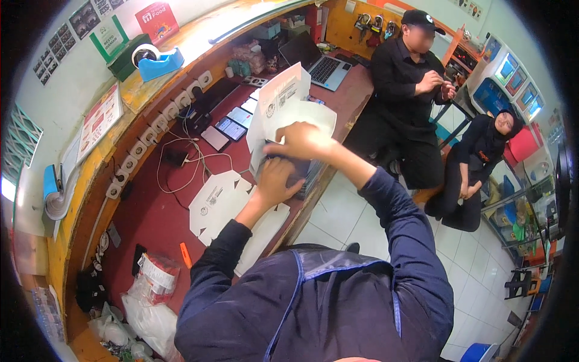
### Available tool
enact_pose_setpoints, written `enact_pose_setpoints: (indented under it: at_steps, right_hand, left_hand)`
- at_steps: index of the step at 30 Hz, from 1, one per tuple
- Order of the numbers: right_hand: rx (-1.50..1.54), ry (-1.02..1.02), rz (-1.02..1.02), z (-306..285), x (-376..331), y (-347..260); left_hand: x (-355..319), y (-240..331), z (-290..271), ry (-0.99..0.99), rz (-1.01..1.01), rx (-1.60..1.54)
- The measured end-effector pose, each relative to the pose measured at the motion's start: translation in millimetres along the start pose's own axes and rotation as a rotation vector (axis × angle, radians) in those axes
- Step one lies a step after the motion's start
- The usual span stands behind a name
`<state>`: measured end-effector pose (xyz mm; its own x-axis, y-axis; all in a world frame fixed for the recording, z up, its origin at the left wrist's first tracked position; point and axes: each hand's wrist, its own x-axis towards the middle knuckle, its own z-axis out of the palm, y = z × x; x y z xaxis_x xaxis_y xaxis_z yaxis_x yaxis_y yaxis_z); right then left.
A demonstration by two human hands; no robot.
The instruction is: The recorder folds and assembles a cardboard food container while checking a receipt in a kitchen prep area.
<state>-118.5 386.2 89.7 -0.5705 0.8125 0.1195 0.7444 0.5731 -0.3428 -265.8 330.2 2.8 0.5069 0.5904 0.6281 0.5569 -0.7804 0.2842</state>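
Note:
A partly folded white cardboard box (271, 111) with printed panels stands near the table's right edge. My right hand (304, 142) is bent over its raised flaps, the thumb pointing left, and grips the cardboard. Close below, my left hand (278, 181) has its fingers curled at the lower part of the box, thumb apart. Between and beside my hands shows a dark block-like thing (300, 169), mostly covered. A flat, unfolded white box blank (216, 202) lies on the table left of my left forearm, with more white cardboard (262, 238) partly under that arm.
Phones (231, 128), cables (196, 154) and a laptop (325, 67) lie on the red table (145, 211). An orange marker (186, 255) and plastic bags (151, 314) are at the near left. A blue tape dispenser (160, 63) sits on the ledge. Two people sit at the right.

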Motion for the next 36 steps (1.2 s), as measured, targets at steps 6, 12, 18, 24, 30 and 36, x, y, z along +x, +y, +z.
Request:
enact_pose_setpoints:
  at_steps: [6, 12, 18, 24, 30, 36]
  right_hand:
    - [-0.21, 0.018, 0.027, 25, 10, -25]
    - [-0.273, -0.066, 0.028, 24, 9, -28]
    - [-0.357, -0.085, 0.146, 33, 20, -31]
    - [-0.103, -0.051, 0.041, 6, 6, -16]
    - [0.04, 0.28, -0.246, -1, -41, 9]
    - [-0.126, 0.552, -0.349, 44, -42, 22]
  left_hand:
    - [-6, -8, 0, 0.029, 0.036, 0.019]
    - [-13, -10, 0, 0.076, -0.074, -0.026]
    - [-9, -6, 12, 0.183, 0.009, -0.056]
    - [-16, -1, 11, 0.188, -0.041, -0.133]
    - [-17, -4, 17, 0.211, -0.112, -0.162]
    - [-18, 1, 28, 0.147, -0.139, -0.285]
